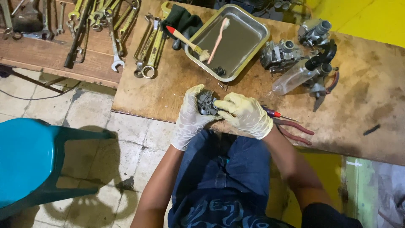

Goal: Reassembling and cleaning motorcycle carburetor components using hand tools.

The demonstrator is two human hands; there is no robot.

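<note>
Blue-jeaned lap (pixel 228 169) below 2 gloved hands, left hand (pixel 190 116) and right hand (pixel 247 114), both gripping half-hidden carburetor (pixel 207 102)

Worn plywood bench (pixel 363 101): metal tray (pixel 253 42) far centre, carburettors (pixel 280 52) and clear bottle (pixel 295 76) right, pliers (pixel 295 128) near edge, wrenches (pixel 147 46) far left.

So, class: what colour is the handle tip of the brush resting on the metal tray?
Red, on a pale wooden handle: the brush lies over the tray rim, head view.

pale yellow gloves (pixel 247 114), teal stool (pixel 25 158), pink toothbrush (pixel 217 38)
</note>
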